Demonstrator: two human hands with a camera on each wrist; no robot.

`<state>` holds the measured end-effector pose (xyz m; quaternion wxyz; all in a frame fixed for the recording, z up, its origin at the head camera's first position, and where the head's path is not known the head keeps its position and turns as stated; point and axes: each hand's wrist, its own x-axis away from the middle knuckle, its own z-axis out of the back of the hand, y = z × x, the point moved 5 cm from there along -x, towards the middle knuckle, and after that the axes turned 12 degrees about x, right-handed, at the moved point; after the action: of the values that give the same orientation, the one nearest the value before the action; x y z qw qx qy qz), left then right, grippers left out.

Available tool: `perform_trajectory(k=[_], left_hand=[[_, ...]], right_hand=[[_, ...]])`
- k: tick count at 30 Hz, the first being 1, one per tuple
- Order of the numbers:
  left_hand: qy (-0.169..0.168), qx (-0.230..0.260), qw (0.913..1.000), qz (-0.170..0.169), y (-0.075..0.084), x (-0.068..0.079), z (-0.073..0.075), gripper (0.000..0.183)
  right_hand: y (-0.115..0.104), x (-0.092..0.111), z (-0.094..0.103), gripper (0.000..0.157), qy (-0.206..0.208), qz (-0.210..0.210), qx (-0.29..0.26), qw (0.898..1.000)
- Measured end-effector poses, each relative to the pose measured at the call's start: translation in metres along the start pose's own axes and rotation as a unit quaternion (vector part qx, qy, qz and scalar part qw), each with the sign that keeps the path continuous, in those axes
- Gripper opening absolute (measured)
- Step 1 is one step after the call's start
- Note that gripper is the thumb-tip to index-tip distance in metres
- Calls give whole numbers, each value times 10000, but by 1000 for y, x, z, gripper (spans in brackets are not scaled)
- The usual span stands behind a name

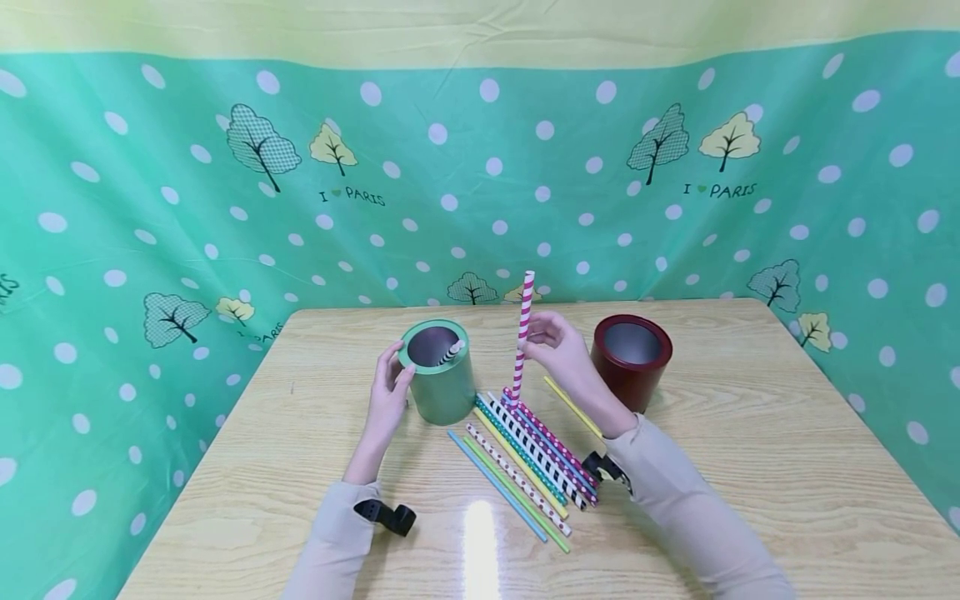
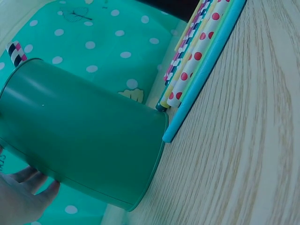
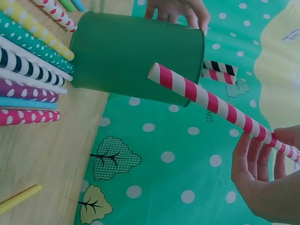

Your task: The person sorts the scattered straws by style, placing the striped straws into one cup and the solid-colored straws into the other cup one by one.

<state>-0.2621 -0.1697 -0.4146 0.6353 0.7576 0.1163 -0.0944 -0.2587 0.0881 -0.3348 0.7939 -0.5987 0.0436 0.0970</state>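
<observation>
My right hand (image 1: 558, 350) pinches a pink-and-white striped paper straw (image 1: 524, 321), held nearly upright above the other straws. The straw's lower end (image 3: 161, 75) overlaps the green can in the right wrist view. My left hand (image 1: 387, 400) holds the left side of the green can (image 1: 444, 396) near its rim. A black-and-white striped straw (image 3: 220, 68) and a pink-and-white one (image 3: 219, 75) poke out of this can's mouth. Beside the can lies a row of loose straws: blue (image 1: 498, 487), green (image 1: 517, 496), red-dotted white (image 1: 517, 479) and several other patterns.
A dark red can (image 1: 626, 379) stands to the right, partly behind my right forearm. One yellow straw (image 1: 572, 406) lies apart from the row, near that forearm. Behind the wooden table (image 1: 750, 400) hangs a green dotted cloth (image 1: 525, 167).
</observation>
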Motion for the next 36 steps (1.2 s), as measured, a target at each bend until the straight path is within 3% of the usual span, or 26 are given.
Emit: perform_trajectory(k=[13,22,28,36], left_hand=[[54,-12,10000,-37,1,1,-1,44],[11,23,10000,-22,1,1,0,44],[6,29,10000,-33,1,1,0,44],[45,-14,9999,-98,0,0,-1,44]], right_hand=[[-24,-3,1,27,451,567,-284,9970],[-39,-3,0,20,761,927,-983,9879],[-43,-6,-5,20,846,1084,-1246,9826],[-40,-14,-18,21,732,1135,-1261,9828]])
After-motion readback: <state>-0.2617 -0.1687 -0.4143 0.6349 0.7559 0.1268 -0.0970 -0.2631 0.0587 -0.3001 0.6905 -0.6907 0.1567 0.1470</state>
